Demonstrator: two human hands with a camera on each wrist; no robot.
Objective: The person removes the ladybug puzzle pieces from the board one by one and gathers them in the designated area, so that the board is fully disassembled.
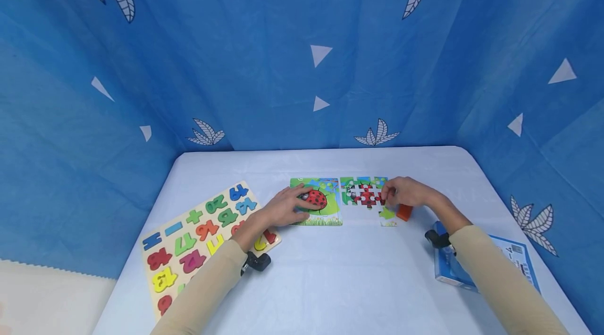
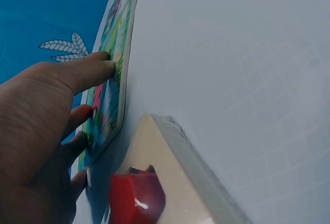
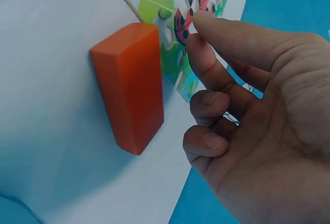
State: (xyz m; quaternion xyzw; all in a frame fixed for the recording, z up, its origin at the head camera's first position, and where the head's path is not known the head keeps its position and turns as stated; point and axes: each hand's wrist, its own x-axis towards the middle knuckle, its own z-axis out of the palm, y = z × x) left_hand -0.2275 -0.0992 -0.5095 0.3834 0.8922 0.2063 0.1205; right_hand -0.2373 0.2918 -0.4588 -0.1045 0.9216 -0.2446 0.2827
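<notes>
My left hand [image 1: 284, 206] lies on a ladybug picture board [image 1: 330, 214], fingers spread over the printed picture. In the left wrist view the fingertips touch that board [image 2: 122, 79]. Right beside it sits a partly assembled ladybug jigsaw puzzle [image 1: 348, 183], with gaps between some pieces. At the puzzle's right side is my right hand [image 1: 408, 191]. Its thumb and index finger pinch a red, black-spotted puzzle piece [image 3: 181, 27], while the other fingers curl loosely. An orange block [image 3: 129, 90] stands close to this hand.
A wooden number board [image 1: 176, 217] with several coloured number pieces lies at the left, partly under the left forearm. A blue box [image 1: 511, 254] lies at the right, partly behind the right sleeve. Blue patterned cloth [image 1: 283, 62] hangs behind the white table [image 1: 340, 282].
</notes>
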